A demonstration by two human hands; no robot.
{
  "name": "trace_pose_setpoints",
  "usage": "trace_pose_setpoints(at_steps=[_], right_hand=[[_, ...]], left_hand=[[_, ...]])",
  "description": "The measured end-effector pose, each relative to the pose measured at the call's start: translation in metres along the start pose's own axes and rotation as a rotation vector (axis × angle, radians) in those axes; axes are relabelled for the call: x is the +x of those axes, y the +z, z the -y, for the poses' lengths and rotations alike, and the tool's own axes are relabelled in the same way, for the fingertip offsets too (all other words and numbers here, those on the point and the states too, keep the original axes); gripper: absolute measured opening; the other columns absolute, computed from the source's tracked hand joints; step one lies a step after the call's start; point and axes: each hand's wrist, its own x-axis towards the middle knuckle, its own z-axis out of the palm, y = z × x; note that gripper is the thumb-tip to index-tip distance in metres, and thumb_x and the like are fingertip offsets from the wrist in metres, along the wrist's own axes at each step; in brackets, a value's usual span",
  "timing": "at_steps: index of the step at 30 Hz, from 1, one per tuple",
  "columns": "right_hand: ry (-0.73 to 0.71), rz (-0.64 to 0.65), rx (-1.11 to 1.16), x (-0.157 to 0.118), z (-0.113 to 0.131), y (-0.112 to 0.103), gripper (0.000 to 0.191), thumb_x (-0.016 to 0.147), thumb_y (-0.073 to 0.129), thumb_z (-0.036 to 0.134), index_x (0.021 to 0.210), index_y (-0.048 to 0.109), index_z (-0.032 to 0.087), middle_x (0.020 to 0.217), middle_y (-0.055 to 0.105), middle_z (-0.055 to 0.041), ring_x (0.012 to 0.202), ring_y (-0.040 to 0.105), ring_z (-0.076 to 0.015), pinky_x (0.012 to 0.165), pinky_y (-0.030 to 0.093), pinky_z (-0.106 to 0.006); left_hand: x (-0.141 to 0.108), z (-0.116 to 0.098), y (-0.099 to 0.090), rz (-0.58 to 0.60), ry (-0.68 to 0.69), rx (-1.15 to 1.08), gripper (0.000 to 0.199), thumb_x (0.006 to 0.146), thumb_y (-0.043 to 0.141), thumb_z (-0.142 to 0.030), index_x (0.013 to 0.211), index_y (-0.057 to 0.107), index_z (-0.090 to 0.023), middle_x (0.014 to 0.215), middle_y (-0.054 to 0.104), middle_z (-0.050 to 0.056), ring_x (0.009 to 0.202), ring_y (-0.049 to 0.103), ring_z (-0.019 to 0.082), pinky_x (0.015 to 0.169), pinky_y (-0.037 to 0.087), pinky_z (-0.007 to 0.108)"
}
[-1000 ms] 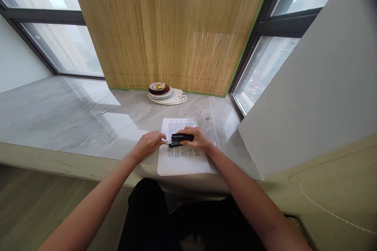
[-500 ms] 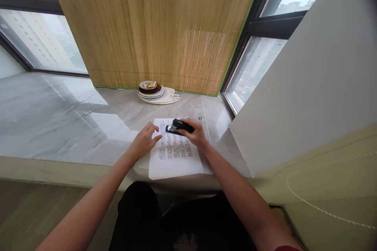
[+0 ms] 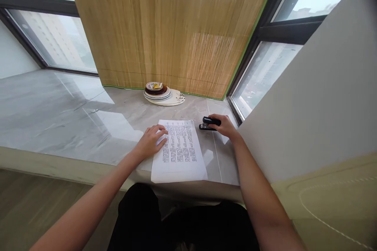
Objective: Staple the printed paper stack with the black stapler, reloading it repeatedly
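Note:
A printed sheet of paper (image 3: 180, 170) lies on the grey marble ledge, its near edge reaching the ledge's front. My left hand (image 3: 153, 141) rests on the paper's left side with its fingers apart and holds nothing. To the right of the paper, my right hand (image 3: 226, 127) is wrapped round a black stapler (image 3: 211, 120), whose jaws point left and stand apart. Whether the stapler touches the ledge I cannot tell. Whether more sheets lie under the top one is not clear.
Behind the paper, a stack of plates (image 3: 157, 94) sits on an oval platter (image 3: 178, 98) near the bamboo blind (image 3: 165, 27). A white wall (image 3: 318, 86) bounds the marble ledge (image 3: 97, 133) on the right. My knees are below the ledge's front edge.
My right hand has carried the stapler from above the paper to the right, beside the sheet. My left hand has come down flatter on the paper's left side. The view has shifted slightly.

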Motion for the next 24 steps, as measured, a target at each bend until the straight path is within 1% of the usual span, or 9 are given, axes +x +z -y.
trace_pose_setpoints(at_steps=[3,6,8,10,13,15,18,22,24], right_hand=[[-0.003,0.044,0.024,0.000,-0.010,0.003,0.035,0.077,0.084,0.030,0.112,0.085,0.024,0.111,0.086,-0.0062,0.105,0.080,-0.0323,0.104,0.059,-0.046],[-0.035,0.122,0.076,0.003,-0.011,0.009,0.036,0.079,0.083,0.031,0.115,0.085,0.024,0.116,0.085,-0.0061,0.108,0.080,-0.0325,0.103,0.060,-0.046],[-0.073,0.145,0.081,0.004,-0.010,0.012,0.036,0.081,0.082,0.032,0.116,0.085,0.024,0.117,0.085,-0.0062,0.108,0.080,-0.0323,0.101,0.061,-0.045],[-0.111,0.146,0.067,0.004,-0.010,0.015,0.035,0.084,0.081,0.034,0.117,0.084,0.025,0.117,0.086,-0.0063,0.108,0.081,-0.0322,0.101,0.062,-0.046],[-0.149,0.139,0.044,0.003,-0.011,0.017,0.036,0.086,0.081,0.036,0.120,0.084,0.026,0.117,0.086,-0.0066,0.108,0.082,-0.0326,0.102,0.062,-0.048],[-0.162,0.130,0.025,0.002,-0.012,0.019,0.036,0.087,0.082,0.036,0.121,0.083,0.027,0.117,0.086,-0.0068,0.108,0.082,-0.0328,0.103,0.061,-0.049],[-0.181,0.133,0.007,0.002,-0.008,0.024,0.035,0.089,0.082,0.034,0.123,0.082,0.028,0.119,0.085,-0.0070,0.108,0.082,-0.0320,0.102,0.060,-0.048],[-0.208,0.157,-0.009,0.001,-0.002,0.030,0.034,0.094,0.079,0.033,0.127,0.080,0.028,0.118,0.084,-0.0070,0.106,0.080,-0.0301,0.100,0.057,-0.047],[-0.212,0.168,-0.039,0.000,0.000,0.029,0.034,0.095,0.077,0.032,0.129,0.079,0.028,0.117,0.084,-0.0067,0.105,0.079,-0.0297,0.098,0.054,-0.047]], left_hand=[[0.007,-0.001,-0.005,0.032,0.049,0.021,0.025,0.105,0.063,-0.031,0.126,0.074,-0.025,0.137,0.068,0.015,0.131,0.065,0.034,0.108,0.054,0.051],[0.033,-0.003,-0.005,0.205,0.219,-0.022,0.036,0.105,0.068,-0.042,0.139,0.072,-0.029,0.156,0.061,0.015,0.145,0.058,0.038,0.118,0.050,0.057],[0.058,-0.005,0.003,0.322,0.303,-0.052,0.052,0.105,0.068,-0.051,0.155,0.064,-0.036,0.171,0.048,0.014,0.160,0.044,0.043,0.129,0.037,0.067],[0.080,-0.007,0.014,0.430,0.340,-0.084,0.066,0.104,0.067,-0.061,0.165,0.053,-0.043,0.182,0.032,0.011,0.168,0.026,0.048,0.132,0.024,0.076],[0.101,-0.010,0.030,0.558,0.332,-0.130,0.072,0.104,0.059,-0.074,0.169,0.045,-0.049,0.188,0.015,0.005,0.171,0.011,0.051,0.133,0.014,0.079],[0.105,-0.010,0.036,0.587,0.311,-0.152,0.071,0.105,0.053,-0.076,0.170,0.041,-0.051,0.188,0.010,0.002,0.172,0.007,0.050,0.134,0.010,0.078],[0.104,-0.011,0.039,0.599,0.306,-0.174,0.071,0.105,0.052,-0.077,0.171,0.037,-0.054,0.188,0.007,0.000,0.172,0.005,0.049,0.133,0.005,0.080],[0.105,-0.012,0.039,0.593,0.297,-0.194,0.071,0.104,0.053,-0.077,0.170,0.041,-0.053,0.189,0.007,0.002,0.171,0.006,0.051,0.130,0.002,0.083],[0.106,-0.010,0.038,0.583,0.287,-0.192,0.071,0.103,0.056,-0.075,0.169,0.044,-0.050,0.188,0.010,0.005,0.171,0.009,0.052,0.129,0.004,0.085]])
